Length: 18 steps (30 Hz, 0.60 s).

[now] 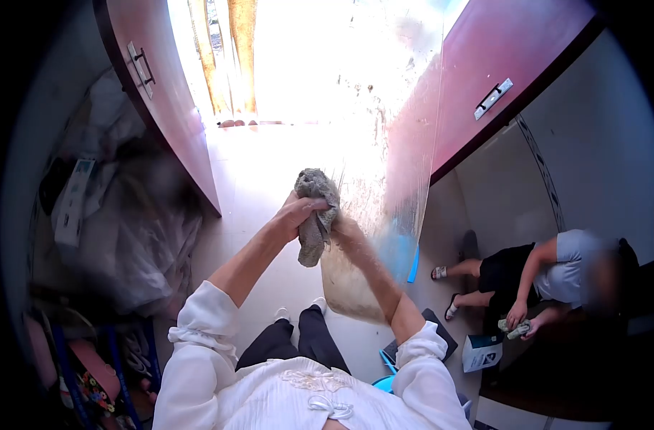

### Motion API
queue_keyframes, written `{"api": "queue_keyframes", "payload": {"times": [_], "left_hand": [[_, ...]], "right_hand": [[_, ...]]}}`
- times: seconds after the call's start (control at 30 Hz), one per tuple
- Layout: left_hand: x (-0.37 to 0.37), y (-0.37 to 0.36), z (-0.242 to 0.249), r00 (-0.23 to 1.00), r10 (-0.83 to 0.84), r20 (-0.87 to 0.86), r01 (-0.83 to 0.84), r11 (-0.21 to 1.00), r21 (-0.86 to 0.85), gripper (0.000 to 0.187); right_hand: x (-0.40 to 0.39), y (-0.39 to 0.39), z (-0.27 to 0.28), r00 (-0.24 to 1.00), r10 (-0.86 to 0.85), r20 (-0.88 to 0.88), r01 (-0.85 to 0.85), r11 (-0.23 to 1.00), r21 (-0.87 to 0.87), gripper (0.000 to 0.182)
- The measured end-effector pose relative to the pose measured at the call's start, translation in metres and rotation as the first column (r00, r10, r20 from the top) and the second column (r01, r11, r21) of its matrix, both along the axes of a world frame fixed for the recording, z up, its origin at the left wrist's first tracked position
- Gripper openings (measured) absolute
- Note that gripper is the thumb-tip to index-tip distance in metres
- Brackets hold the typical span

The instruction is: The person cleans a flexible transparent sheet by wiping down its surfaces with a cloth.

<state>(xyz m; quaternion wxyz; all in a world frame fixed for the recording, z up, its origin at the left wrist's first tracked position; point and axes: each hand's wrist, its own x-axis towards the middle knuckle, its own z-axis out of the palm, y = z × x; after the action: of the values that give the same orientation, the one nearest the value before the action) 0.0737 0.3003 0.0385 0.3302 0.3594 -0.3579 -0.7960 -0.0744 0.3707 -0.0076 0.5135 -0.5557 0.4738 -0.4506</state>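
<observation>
My left hand point(303, 212) grips a bunched grey-green rag point(313, 242), its thumb laid across the folds. One end of the rag bulges above the hand and the other hangs below it. My right hand point(345, 228) is right at the rag's other side, its fingers hidden behind the cloth. Both arms reach forward from rolled white sleeves. A clear, dirt-streaked sheet point(356, 292) hangs by my right hand, overlapping my right forearm in this view. Its lower corner sits below the rag, and brownish smears cover much of it.
Red doors with handles stand on the left point(159, 93) and right point(499, 72), with bright daylight between them. Plastic-covered items point(141, 236) fill the left side. At right, a seated person point(556, 269) holds a greenish bundle point(513, 328) near a white box point(482, 352). Blue objects lie near my feet.
</observation>
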Motion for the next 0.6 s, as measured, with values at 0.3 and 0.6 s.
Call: {"api": "queue_keyframes", "payload": {"times": [0.3,0.6], "left_hand": [[0.012,0.021,-0.027,0.989,0.049,0.142,-0.036,0.995,-0.090,0.023],[0.073,0.065,-0.104,0.990,0.120,0.072,-0.106,0.978,-0.177,0.019]], "right_hand": [[-0.032,0.077,0.043,0.811,-0.210,0.547,0.235,0.972,0.026,0.080],[0.011,0.086,0.015,0.915,-0.402,-0.038,0.398,0.879,0.262,0.030]]}}
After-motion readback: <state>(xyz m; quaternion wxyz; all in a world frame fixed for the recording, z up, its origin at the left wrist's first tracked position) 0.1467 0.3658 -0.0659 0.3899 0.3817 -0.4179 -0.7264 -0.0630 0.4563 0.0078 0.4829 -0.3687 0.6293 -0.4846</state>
